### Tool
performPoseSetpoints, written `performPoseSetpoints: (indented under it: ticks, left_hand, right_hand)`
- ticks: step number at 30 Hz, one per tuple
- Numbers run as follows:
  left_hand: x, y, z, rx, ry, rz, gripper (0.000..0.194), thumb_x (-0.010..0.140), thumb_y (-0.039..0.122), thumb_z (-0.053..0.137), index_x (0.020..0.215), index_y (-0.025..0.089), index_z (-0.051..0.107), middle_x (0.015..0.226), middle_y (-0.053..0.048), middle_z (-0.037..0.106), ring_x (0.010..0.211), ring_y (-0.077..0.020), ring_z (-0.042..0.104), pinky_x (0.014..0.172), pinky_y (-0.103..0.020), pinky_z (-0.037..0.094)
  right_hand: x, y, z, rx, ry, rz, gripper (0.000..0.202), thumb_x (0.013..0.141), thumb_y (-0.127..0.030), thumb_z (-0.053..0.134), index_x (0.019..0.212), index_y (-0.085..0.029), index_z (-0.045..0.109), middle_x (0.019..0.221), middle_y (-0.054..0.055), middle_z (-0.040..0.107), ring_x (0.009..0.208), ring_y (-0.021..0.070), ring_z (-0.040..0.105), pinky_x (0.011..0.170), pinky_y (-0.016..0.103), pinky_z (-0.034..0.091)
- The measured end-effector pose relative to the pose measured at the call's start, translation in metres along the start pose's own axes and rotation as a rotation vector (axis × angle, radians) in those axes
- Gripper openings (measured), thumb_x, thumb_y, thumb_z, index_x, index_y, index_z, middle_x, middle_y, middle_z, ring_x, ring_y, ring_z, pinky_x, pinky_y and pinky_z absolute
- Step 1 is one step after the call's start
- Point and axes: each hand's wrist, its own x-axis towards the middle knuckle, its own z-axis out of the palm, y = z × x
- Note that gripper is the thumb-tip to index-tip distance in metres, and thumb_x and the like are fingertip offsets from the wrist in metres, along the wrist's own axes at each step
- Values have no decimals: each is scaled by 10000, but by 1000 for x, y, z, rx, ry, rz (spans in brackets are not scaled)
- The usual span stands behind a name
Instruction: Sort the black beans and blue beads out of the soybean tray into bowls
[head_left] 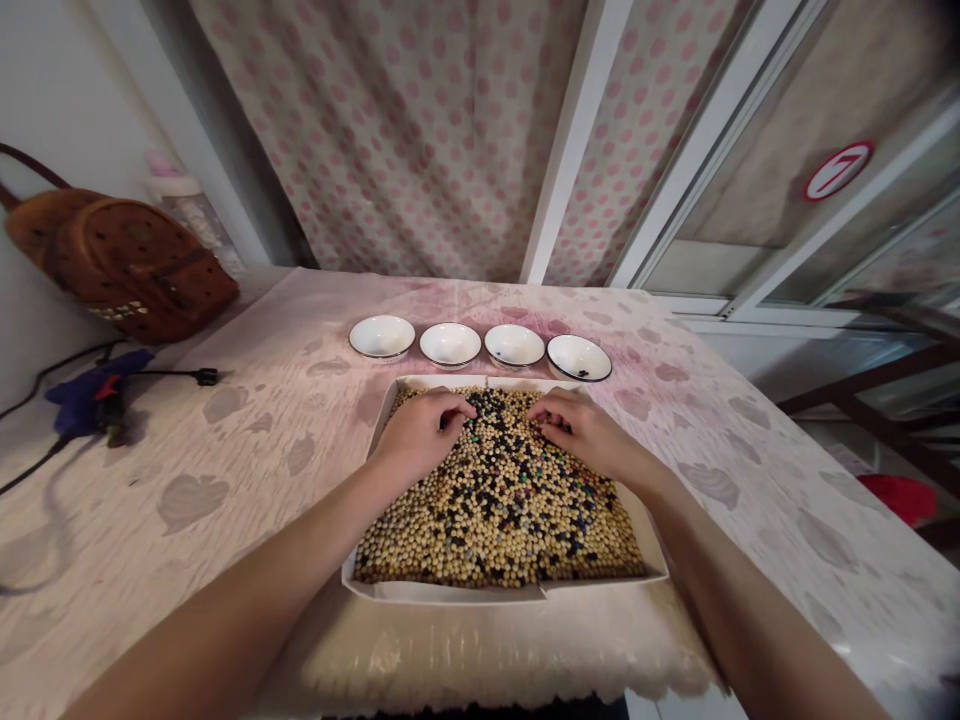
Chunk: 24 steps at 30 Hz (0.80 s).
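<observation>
Nearest, the white tray (450, 594) has thin, slightly bowed walls that look like card; filled this deep, it is probably weighty and apt to flex, so support from beneath on two sides would suit it better than one edge. The tan beads (420, 540) in it, mixed with dark beads (491, 480) and a few coloured ones, look small, hard and light, likely to roll and slip, best pinched singly between thumb and fingertip. They lie beneath and between the left hand (421, 430) and right hand (583, 428), both over the tray's far half, fingers curled; whether either pinches a bead, I cannot tell. Just beyond stand four white bowls (450, 343), the rightmost holding some dark bits.
</observation>
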Motion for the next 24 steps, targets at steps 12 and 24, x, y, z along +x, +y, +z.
performPoseSetpoints:
  ticks: [12,24]
  left_hand:
    - [0,2,-1,11,2,15,231,866,123,552,928,248,736,971,6,749,824,-170,667,768,-320,522]
    - [0,2,-1,9,1,8,234,866,121,547,929,241,737,961,9,747,817,-166,665,754,-310,511]
  right_hand:
    - [2,5,5,-39,-19,-28,197,870,-120,540,997,-237,637,996,43,634,897,188,596,819,353,460]
    - [3,5,7,-30,-5,-39,144,895,-142,528,918,-215,649,939,37,624,843,166,588,775,317,435]
